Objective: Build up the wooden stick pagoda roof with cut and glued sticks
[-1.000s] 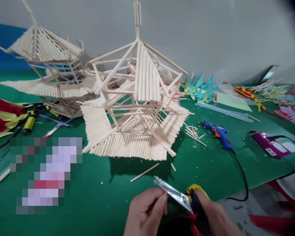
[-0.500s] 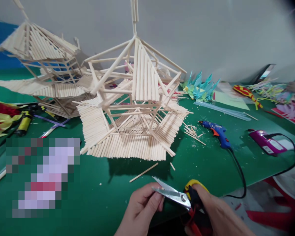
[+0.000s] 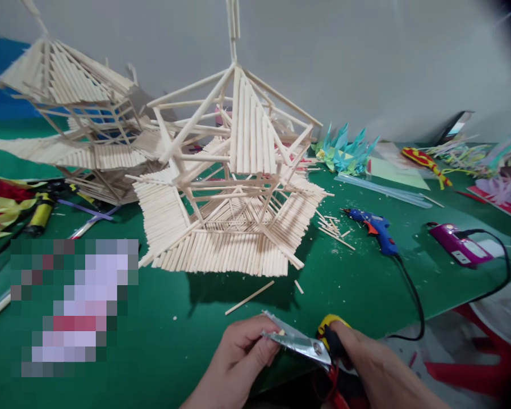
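My right hand (image 3: 366, 363) grips the yellow and black handles of a pair of scissors (image 3: 300, 343), whose metal blades point left and stand slightly apart. My left hand (image 3: 247, 352) pinches a small piece of wooden stick at the blades; the piece is mostly hidden by my fingers. Both hands hover over the near edge of the green table (image 3: 174, 352). Just beyond them stands a pagoda-like model of wooden sticks (image 3: 234, 187). A loose stick (image 3: 249, 297) lies between the model and my hands.
A second stick model (image 3: 68, 125) stands at the back left. A blue glue gun (image 3: 375, 227) with a black cord and a purple device (image 3: 457, 243) lie to the right. Paper crafts (image 3: 344, 150) fill the back right. Short sticks (image 3: 334, 227) are scattered beside the model.
The scissors and both hands have moved slightly down and left, nearer the table edge. The blades have opened a little, and my left fingers now sit at the blades.
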The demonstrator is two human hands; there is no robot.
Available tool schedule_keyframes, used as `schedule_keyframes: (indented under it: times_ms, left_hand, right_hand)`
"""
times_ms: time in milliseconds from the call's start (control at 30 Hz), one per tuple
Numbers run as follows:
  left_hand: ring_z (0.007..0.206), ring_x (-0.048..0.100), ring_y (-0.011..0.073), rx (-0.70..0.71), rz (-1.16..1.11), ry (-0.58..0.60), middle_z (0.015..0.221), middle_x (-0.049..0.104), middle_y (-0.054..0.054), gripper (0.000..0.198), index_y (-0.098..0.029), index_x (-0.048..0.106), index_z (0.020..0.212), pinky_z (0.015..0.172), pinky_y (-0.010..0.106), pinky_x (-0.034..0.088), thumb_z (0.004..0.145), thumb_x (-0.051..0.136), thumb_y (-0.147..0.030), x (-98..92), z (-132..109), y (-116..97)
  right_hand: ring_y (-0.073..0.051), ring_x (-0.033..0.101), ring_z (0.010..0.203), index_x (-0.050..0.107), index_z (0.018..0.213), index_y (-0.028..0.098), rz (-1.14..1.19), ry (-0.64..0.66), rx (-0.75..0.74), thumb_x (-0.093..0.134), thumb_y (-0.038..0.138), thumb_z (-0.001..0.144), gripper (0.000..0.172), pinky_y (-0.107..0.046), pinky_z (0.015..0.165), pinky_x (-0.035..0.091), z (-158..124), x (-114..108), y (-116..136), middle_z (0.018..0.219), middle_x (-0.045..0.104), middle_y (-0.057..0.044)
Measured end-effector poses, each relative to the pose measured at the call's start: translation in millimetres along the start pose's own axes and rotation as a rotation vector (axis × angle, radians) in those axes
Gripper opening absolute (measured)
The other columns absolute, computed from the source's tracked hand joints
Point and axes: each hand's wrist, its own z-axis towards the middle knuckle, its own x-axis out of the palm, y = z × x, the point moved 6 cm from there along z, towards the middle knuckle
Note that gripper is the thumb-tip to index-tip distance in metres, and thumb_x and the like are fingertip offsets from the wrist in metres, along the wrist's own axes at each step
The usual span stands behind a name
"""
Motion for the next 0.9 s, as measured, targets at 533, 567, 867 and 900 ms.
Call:
schedule_keyframes:
  times_ms: [533,567,867,900]
  left_hand:
    - [0.070,0.049,0.0096,0.012,0.083,0.052,0.071,0.058,-0.002,0.016,-0.021,0.062,0.073,0.068,0.019,0.036,0.081,0.048,-0.021,-8.7,3.5,-12.0]
    - [0.069,0.049,0.0094,0.014,0.101,0.042,0.071,0.057,-0.002,0.017,-0.020,0.062,0.072,0.067,0.019,0.036,0.081,0.048,-0.021,-8.5,3.9,-12.6]
    - [0.060,0.047,0.0097,0.264,0.310,-0.095,0.062,0.057,-0.001,0.015,-0.018,0.060,0.069,0.061,0.020,0.037,0.079,0.049,-0.017,-8.1,0.8,-30.3]
    - [0.061,0.048,0.0099,0.265,0.315,-0.066,0.062,0.058,-0.001,0.015,-0.018,0.061,0.070,0.063,0.020,0.038,0.079,0.049,-0.019,-6.7,1.3,-30.0]
  right_hand:
    - [-0.017,0.060,0.057,0.046,0.082,0.019,-0.107,0.004,-0.024,0.048,0.012,0.065,0.019,-0.023,0.052,0.039,-2.2,11.8,-6.9,0.068,0.063,-0.003]
    - [-0.016,0.059,0.056,0.046,0.081,0.019,-0.103,0.014,-0.001,0.048,0.012,0.066,0.017,-0.023,0.051,0.038,-1.0,12.5,-6.8,0.067,0.063,-0.003]
    - [-0.016,0.056,0.060,0.043,0.077,0.020,-0.039,-0.005,-0.022,0.049,0.019,0.066,0.012,-0.026,0.055,0.040,4.8,8.8,4.2,0.069,0.060,-0.003]
    - [-0.016,0.056,0.061,0.043,0.076,0.020,-0.026,-0.013,-0.037,0.049,0.019,0.065,0.013,-0.025,0.056,0.040,4.8,7.5,6.4,0.070,0.059,-0.003]
